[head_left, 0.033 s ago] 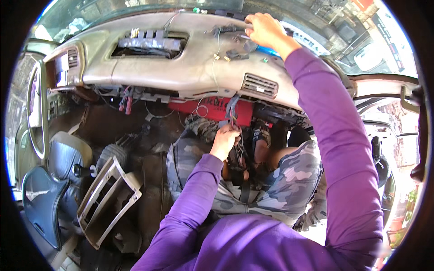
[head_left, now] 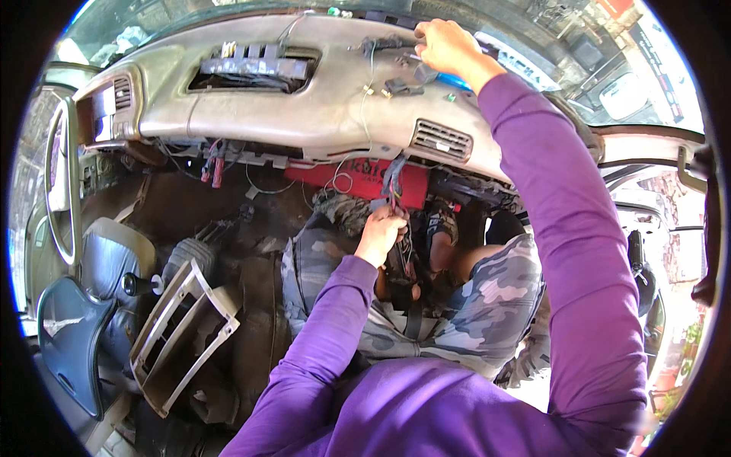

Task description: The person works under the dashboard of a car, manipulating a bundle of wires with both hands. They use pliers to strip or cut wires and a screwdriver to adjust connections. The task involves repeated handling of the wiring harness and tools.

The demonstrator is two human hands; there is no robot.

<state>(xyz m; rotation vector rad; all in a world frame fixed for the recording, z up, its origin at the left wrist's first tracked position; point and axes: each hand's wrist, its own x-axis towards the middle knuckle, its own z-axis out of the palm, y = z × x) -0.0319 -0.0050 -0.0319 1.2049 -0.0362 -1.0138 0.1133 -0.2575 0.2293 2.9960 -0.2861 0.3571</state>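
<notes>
My left hand is closed around a wiring harness that hangs from under the dashboard, above my lap. Dark taped wires run on below the fist between my legs. At the top of the dashboard, close to the windshield, my right hand has its fingers curled down; what they grip, if anything, is hidden. Beside those fingers lies a black cable with connectors. A blue object shows partly under the right wrist, and small black connector pieces lie nearby.
A loose beige trim frame leans at the left near the gear lever. Beyond it are a dark curved panel and the steering wheel. A red cloth or panel sits under the dashboard, near an air vent.
</notes>
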